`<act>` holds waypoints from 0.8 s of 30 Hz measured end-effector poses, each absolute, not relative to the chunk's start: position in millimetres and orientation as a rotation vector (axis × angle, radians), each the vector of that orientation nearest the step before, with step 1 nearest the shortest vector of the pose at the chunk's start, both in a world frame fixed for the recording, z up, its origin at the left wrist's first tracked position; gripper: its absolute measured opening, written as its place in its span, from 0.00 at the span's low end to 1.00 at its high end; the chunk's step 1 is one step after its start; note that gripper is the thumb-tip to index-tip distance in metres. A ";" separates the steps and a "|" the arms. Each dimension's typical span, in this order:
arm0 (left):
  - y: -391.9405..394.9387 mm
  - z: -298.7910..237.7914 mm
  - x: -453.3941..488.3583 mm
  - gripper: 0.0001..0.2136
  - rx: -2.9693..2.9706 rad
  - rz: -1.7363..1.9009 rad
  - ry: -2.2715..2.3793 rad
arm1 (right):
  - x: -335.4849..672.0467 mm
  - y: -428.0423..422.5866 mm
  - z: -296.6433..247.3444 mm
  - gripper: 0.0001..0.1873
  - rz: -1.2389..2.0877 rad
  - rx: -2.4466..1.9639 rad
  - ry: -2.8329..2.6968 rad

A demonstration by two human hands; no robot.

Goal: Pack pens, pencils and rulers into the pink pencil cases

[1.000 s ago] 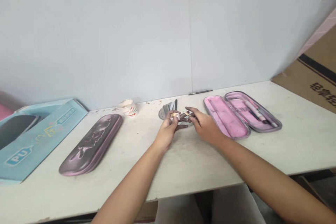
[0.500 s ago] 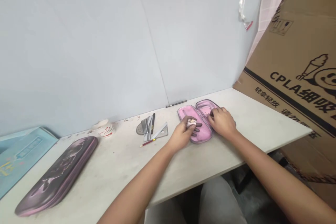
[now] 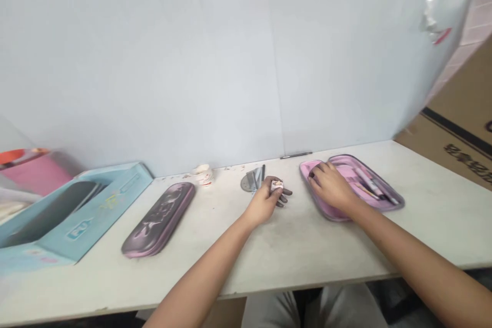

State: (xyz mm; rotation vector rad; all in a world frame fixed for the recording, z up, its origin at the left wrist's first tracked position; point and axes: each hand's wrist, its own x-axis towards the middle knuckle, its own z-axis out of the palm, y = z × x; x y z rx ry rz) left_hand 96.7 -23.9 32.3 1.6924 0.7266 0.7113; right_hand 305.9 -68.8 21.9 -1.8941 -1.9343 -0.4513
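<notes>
From my remote seat I saw the left hand (image 3: 264, 204) closed in a pinch on a small white block (image 3: 277, 185), held between thumb and fingertips. The block was too small and soft in focus to name more exactly. Its long axis ran roughly across the view, tipped slightly up to the right, and it sat just right of a metal protractor (image 3: 248, 183) and some narrow metal rulers (image 3: 258, 176). The right hand (image 3: 331, 187) lay open and palm down, its fingers (image 3: 315, 173) on the pink lining of an open pencil case (image 3: 388, 202), and I could see nothing gripped in it. The case had a grey rim and two long rounded halves, with pens (image 3: 372, 183) lying in the far half. To the left, a closed pencil case (image 3: 158, 219), glossy dark purple with pink marbling, slanted from lower left to upper right on the pale, scuffed table (image 3: 307, 261). Behind it stood a crumpled white paper cup (image 3: 202, 175), and a pale blue cardboard box (image 3: 96, 210) lay at the table's left end.
</notes>
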 end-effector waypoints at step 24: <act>81.7 95.0 -125.0 0.11 2.378 0.697 1.671 | 47.1 71.3 39.1 0.16 -0.414 -1.508 -2.614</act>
